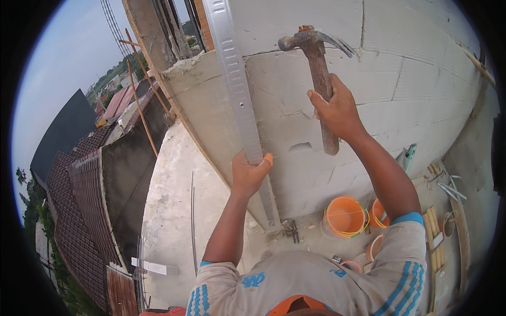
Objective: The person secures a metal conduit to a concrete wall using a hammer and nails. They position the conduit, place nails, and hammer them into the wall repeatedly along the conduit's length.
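Observation:
A claw hammer (319,71) with a worn wooden handle is in my right hand (340,108), which grips it around the middle of the handle. Its head is raised in front of the white block wall (400,79), claw to the right. My left hand (249,176) is wrapped round a long silver metal channel (240,89) with a row of pressed slots. The channel stands nearly upright along the wall's left end, its upper end leaving the picture. Below my left hand it runs on down toward the floor. Between hammer and channel there is a gap.
Orange buckets (345,216) stand on the floor at the wall's foot. Bamboo poles and planks (435,242) lie at the right. Beyond the pale ledge (168,184) on the left, tiled roofs (81,195) lie lower down. Thin rods (193,221) rise from the ledge.

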A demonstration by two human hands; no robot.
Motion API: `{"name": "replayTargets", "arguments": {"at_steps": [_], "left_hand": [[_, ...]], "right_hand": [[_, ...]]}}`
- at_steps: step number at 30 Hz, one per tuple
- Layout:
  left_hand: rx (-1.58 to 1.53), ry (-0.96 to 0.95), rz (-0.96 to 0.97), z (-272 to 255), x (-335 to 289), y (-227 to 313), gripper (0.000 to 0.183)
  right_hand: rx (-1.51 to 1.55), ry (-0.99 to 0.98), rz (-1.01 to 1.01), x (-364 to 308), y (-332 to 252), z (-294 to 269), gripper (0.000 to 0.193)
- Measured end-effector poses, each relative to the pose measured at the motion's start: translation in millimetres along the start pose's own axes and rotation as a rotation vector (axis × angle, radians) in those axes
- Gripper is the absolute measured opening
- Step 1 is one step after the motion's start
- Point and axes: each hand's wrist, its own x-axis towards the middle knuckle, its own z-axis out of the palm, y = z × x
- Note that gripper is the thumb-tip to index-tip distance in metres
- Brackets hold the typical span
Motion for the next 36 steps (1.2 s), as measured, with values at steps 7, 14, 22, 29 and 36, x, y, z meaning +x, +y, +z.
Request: {"name": "replayTargets", "arguments": {"at_steps": [7,14,22,29,36], "left_hand": [[0.001,0.003,0.18,66.4,59.1,2.1,0.025],[0.074,0.057,0.233,98.9,92.2,0.7,0.028],[0.581,0.099,0.385,87.0,102.2,-1.0,0.059],[1.146,-0.077,0.146,40.5,92.3,71.1,0.072],[1.399,-0.186,0.072,9.4,97.4,58.6,0.07]], "right_hand": [[-0.044,0.248,-0.358,36.5,-51.8,-17.9,0.056],[-0.154,0.242,-0.338,51.6,-103.1,-9.1,0.05],[-0.443,0.337,-0.378,93.0,-66.3,8.4,0.05],[-0.369,0.403,-0.355,109.8,-75.5,3.6,0.036],[-0.367,0.313,-0.293,124.3,-101.8,14.6,0.036]]}}
